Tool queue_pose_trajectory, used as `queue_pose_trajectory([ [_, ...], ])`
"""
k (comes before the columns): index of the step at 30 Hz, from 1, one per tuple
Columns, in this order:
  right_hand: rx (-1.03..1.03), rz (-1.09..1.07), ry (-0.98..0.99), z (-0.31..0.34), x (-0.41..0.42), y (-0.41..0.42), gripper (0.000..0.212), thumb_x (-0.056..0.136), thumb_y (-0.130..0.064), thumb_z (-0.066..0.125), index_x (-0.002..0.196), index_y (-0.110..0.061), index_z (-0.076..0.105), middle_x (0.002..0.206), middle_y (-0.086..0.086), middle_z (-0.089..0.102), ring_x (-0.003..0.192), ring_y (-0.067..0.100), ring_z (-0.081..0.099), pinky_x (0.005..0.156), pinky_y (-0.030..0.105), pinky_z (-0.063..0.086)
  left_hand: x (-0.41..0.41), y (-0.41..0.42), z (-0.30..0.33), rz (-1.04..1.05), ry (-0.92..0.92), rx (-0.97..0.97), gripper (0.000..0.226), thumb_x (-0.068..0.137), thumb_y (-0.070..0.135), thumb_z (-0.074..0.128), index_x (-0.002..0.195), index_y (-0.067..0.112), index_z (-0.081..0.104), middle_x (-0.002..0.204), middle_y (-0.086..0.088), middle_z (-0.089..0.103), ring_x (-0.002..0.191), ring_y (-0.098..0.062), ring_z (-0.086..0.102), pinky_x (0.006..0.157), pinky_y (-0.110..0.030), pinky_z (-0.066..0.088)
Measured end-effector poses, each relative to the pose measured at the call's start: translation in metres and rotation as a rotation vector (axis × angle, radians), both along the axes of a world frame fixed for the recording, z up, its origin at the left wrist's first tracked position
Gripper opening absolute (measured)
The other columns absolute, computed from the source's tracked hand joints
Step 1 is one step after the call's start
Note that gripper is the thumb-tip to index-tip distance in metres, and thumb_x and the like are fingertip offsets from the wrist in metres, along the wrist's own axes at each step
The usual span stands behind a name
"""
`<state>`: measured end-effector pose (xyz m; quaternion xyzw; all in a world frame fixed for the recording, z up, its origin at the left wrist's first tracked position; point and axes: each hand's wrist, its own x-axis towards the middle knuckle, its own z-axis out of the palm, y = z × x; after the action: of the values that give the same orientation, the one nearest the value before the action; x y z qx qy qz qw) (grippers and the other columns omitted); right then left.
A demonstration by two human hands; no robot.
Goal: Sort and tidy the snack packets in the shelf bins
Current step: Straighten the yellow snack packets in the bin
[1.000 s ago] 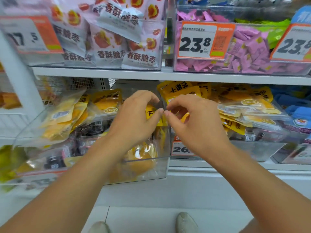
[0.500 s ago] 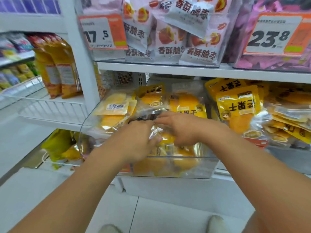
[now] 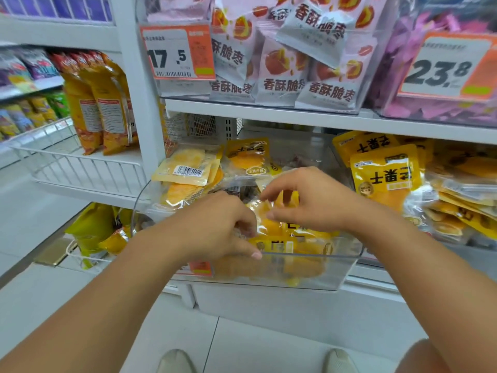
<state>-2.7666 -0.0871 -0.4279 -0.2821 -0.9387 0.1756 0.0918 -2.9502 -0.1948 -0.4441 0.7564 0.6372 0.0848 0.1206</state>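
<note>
Dried-mango packets [image 3: 279, 227], yellow film with clear windows, lie heaped in the clear plastic bin [image 3: 309, 267] that juts out past the front edge of the lower shelf [image 3: 376, 285]. I judge them light, soft and slippery: thin crinkly pouches that will slide over one another and buckle if squeezed in the middle, so the flat sealed borders look like the place to take hold. My left hand [image 3: 215, 227] reaches over the bin's front rim near its left corner, fingers curled down into the heap; the grip seems to be pinching a packet's edge, though the fingertips are partly buried and I cannot tell for certain. My right hand [image 3: 312, 200] hovers over the middle of the bin, thumb and forefinger spread a little apart with film just beneath them, holding nothing that I can see. More packets [image 3: 185, 170] lean at the bin's back left corner, one showing its barcode. In the neighbouring bin to the right, mango pouches [image 3: 384, 173] stand upright. On the shelf above, jujube-crisp bags [image 3: 285, 74] sit behind an orange price tag [image 3: 177, 52].
</note>
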Motion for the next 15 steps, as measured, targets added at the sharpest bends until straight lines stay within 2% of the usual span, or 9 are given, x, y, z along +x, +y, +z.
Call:
queue_pose_trajectory([
  [1,0.057,-0.002,0.042,0.000,0.001,0.005,0.037,0.083,-0.032,0.077,0.119,-0.029,0.071,0.116,-0.015,0.067,0.104,0.005,0.062,0.091,0.026,0.049,-0.001,-0.001,0.000,-0.005,-0.039,-0.014,0.030,0.077,0.056,0.077,0.092,0.030,0.075,0.090,0.014,0.071,0.089,-0.005,0.063,0.082,-0.035,0.053],
  [3,0.144,0.035,-0.032,-0.007,-0.008,0.012,0.045,0.085,-0.025,0.071,0.130,-0.027,0.065,0.141,-0.011,0.056,0.130,0.012,0.050,0.108,0.033,0.040,-0.002,-0.001,0.002,-0.018,-0.068,-0.016,0.015,0.084,0.044,0.076,0.090,0.031,0.077,0.082,0.014,0.073,0.082,-0.004,0.064,0.077,-0.032,0.053],
  [5,0.154,0.080,-0.165,-0.019,-0.027,0.010,0.055,0.086,-0.025,0.063,0.140,-0.031,0.055,0.155,-0.011,0.040,0.143,0.020,0.033,0.113,0.041,0.033,0.000,0.000,0.003,-0.026,-0.056,0.006,0.009,0.087,0.039,0.074,0.086,0.031,0.078,0.078,0.014,0.072,0.079,-0.005,0.063,0.072,-0.028,0.050],
  [7,0.206,0.072,-0.258,-0.030,-0.043,0.009,0.061,0.086,-0.039,0.058,0.145,-0.044,0.042,0.161,-0.018,0.024,0.146,0.024,0.019,0.113,0.049,0.029,0.001,0.001,0.002,-0.023,-0.038,0.020,0.009,0.086,0.039,0.074,0.083,0.031,0.076,0.075,0.014,0.070,0.079,-0.006,0.060,0.069,-0.024,0.046],
  [9,0.314,0.055,-0.357,-0.036,-0.052,0.006,0.053,0.087,-0.058,0.055,0.139,-0.050,0.046,0.159,-0.018,0.023,0.139,0.027,0.020,0.106,0.050,0.027,0.001,0.000,0.003,0.001,0.004,0.022,0.008,0.083,0.041,0.077,0.085,0.034,0.074,0.079,0.016,0.067,0.080,-0.005,0.058,0.070,-0.026,0.048],
  [11,0.360,0.042,-0.444,-0.034,-0.057,0.000,0.045,0.085,-0.069,0.055,0.124,-0.047,0.059,0.146,-0.010,0.035,0.130,0.027,0.025,0.101,0.048,0.026,-0.004,-0.001,0.004,0.051,0.082,0.018,0.019,0.078,0.044,0.079,0.093,0.036,0.072,0.085,0.015,0.066,0.082,-0.006,0.059,0.073,-0.032,0.053],
  [13,0.358,-0.007,-0.453,-0.025,-0.056,-0.006,0.041,0.084,-0.067,0.060,0.114,-0.040,0.067,0.121,-0.005,0.044,0.123,0.026,0.033,0.099,0.049,0.027,-0.009,-0.003,0.006,0.104,0.138,0.021,0.031,0.074,0.046,0.082,0.100,0.034,0.072,0.088,0.013,0.067,0.084,-0.010,0.060,0.075,-0.036,0.054],
  [15,0.374,-0.071,-0.440,-0.012,-0.048,-0.008,0.028,0.084,-0.054,0.070,0.100,-0.031,0.071,0.106,-0.005,0.047,0.117,0.024,0.041,0.095,0.049,0.029,-0.012,-0.005,0.009,0.122,0.131,0.015,0.032,0.072,0.043,0.085,0.100,0.032,0.074,0.087,0.015,0.066,0.084,-0.008,0.061,0.076,-0.035,0.055],
])
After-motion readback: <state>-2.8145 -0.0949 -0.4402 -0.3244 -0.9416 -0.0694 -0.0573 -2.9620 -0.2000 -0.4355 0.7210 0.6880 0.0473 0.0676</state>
